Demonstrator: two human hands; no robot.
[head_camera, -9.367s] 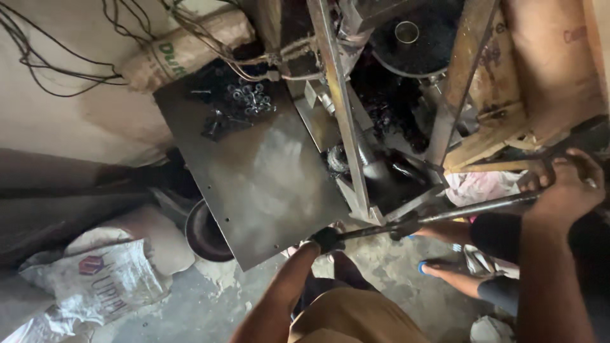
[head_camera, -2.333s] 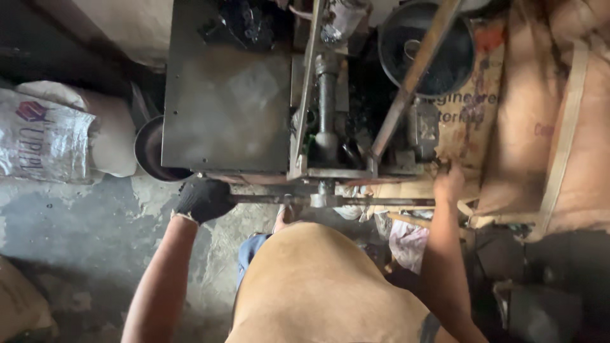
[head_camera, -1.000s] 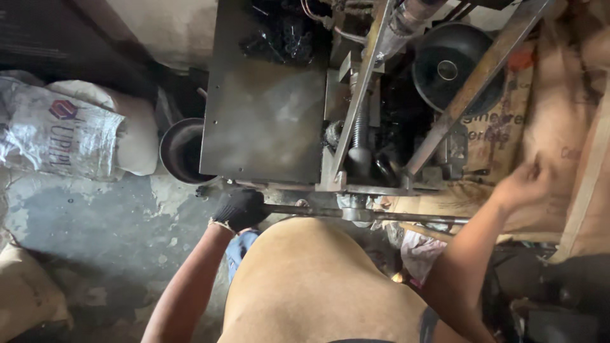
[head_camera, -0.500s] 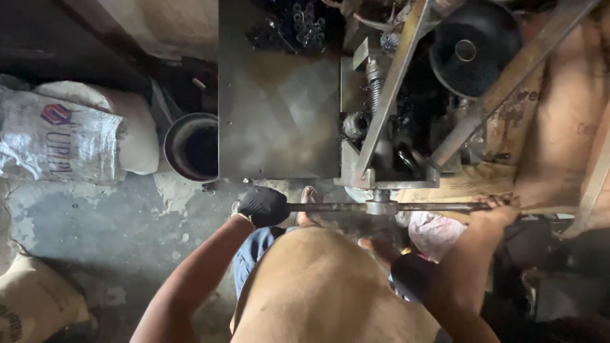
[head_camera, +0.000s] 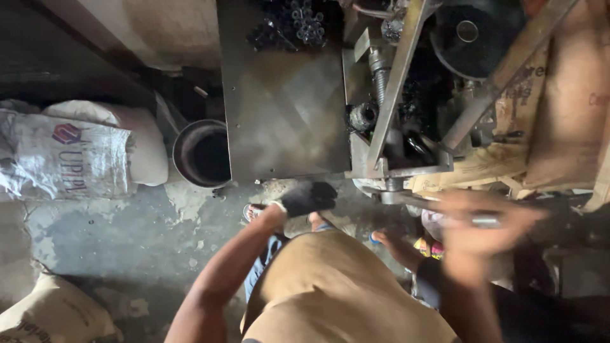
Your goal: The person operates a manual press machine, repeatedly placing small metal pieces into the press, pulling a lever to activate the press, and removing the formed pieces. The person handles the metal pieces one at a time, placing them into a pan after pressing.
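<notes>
The long metal bar [head_camera: 445, 206] lies across the press's near edge, blurred. My right hand [head_camera: 483, 222] grips it; my gloved left hand [head_camera: 308, 197], half closed, has let go since before.

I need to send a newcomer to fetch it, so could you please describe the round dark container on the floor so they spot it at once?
Start at the flat grey metal table of the machine. Against its left edge, on the concrete floor, stands the round dark container, open on top. Unlike the pale printed sacks beside it, it is rigid and circular.
</notes>
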